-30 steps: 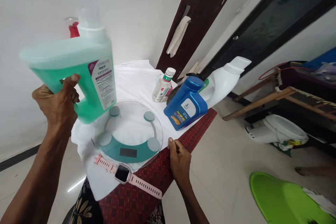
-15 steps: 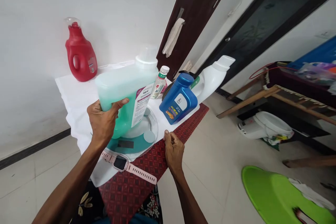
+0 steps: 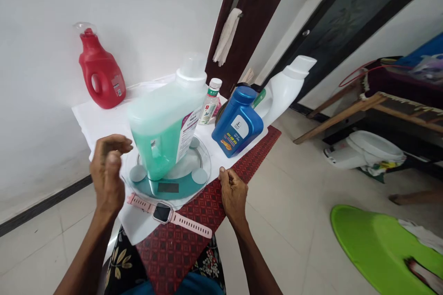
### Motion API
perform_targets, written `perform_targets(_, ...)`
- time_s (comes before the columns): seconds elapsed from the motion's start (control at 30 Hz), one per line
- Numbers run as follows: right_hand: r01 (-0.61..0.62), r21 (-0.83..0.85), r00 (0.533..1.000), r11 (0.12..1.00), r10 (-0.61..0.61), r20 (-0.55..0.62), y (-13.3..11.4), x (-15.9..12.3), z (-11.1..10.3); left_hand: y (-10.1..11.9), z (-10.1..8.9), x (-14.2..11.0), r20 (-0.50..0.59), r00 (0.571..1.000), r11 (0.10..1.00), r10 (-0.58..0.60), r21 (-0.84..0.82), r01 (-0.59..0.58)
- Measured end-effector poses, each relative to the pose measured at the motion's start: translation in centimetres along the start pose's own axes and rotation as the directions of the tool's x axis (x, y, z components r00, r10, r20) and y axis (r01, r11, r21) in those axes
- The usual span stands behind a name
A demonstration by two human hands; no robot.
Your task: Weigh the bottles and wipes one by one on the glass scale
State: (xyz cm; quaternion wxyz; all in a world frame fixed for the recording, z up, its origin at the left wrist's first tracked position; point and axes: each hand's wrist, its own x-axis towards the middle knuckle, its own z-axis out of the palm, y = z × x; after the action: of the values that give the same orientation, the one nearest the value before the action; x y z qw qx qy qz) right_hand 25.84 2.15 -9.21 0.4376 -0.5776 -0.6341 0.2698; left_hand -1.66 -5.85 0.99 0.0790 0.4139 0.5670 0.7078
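Observation:
A large jug of green liquid (image 3: 162,136) with a white cap stands on a round glass scale (image 3: 176,179). My left hand (image 3: 109,170) is just left of the jug, apart from it, fingers and thumb spread with nothing in them. At the table's right edge rests my right hand (image 3: 234,191), curled into a loose fist against the red patterned cover; I see nothing held in it. A pink-strapped smartwatch (image 3: 162,212) lies in front of the scale. Behind the fist stands a blue bottle (image 3: 237,124).
A red detergent jug (image 3: 104,76) stands by the wall at the back left. A small clear bottle (image 3: 210,103) and a white jug (image 3: 285,90) stand near the blue bottle. On the floor to the right are a white bucket (image 3: 360,150) and a green tub (image 3: 367,244).
My left hand has let go of the green-liquid jug and moved away to the left. The jug now rests upright on the scale. My right hand stays at the table edge.

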Motion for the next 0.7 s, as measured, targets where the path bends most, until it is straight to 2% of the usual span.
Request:
perform_targets(0.07, 0.013, -0.007, 1.0, 1.0, -0.013, -0.001, 0.0, 0.1, 0.1, -0.2, -0.9, 0.2, -0.038, 0.999, 0.999, -0.005, 0.043, 0.006)
perform_targets(0.13, 0.026, -0.012, 1.0, 1.0, -0.026, 0.002, -0.1, 0.2, 0.1, 0.4, -0.6, 0.4, 0.018, 1.0, 0.996, 0.001, 0.086, -0.002)
perform_targets(0.2, 0.037, -0.012, 0.999, 0.999, -0.037, 0.005, -0.1, 0.3, 0.1, 1.3, 0.6, 0.7, 0.12, 0.993, 0.995, -0.009, 0.096, -0.003)
perform_targets(0.27, 0.047, -0.007, 0.999, 0.999, -0.047, 0.003, -0.2, 0.3, 0.1, 1.9, 2.3, 0.9, 0.157, 0.987, 0.996, -0.045, 0.083, 0.032)
perform_targets(0.33, 0.052, -0.006, 0.999, 0.999, -0.052, -0.005, -0.1, 0.3, 0.0, 2.4, 4.1, 1.3, 0.098, 0.992, 0.997, -0.078, 0.02, 0.077)
perform_targets(0.4, 0.065, -0.015, 0.998, 0.998, -0.066, -0.007, 0.0, 0.4, 0.0, 3.0, 5.6, 2.2, -0.011, 0.993, 0.991, -0.114, -0.074, 0.113)
perform_targets(0.53, 0.117, -0.032, 0.993, 0.993, -0.117, 0.004, 0.5, 0.6, 0.2, 4.7, 8.5, 5.9, -0.169, 0.965, 0.962, -0.203, -0.217, 0.164)
perform_targets(0.6, 0.14, -0.029, 0.99, 0.99, -0.141, -0.005, 0.7, 0.6, 0.3, 4.9, 10.3, 8.5, -0.204, 0.967, 0.971, -0.153, -0.213, 0.108)
perform_targets(0.7, 0.181, -0.025, 0.982, 0.983, -0.182, -0.042, 0.8, 0.6, 0.3, 3.2, 13.9, 12.7, -0.173, 0.985, 0.987, -0.02, -0.159, -0.008)
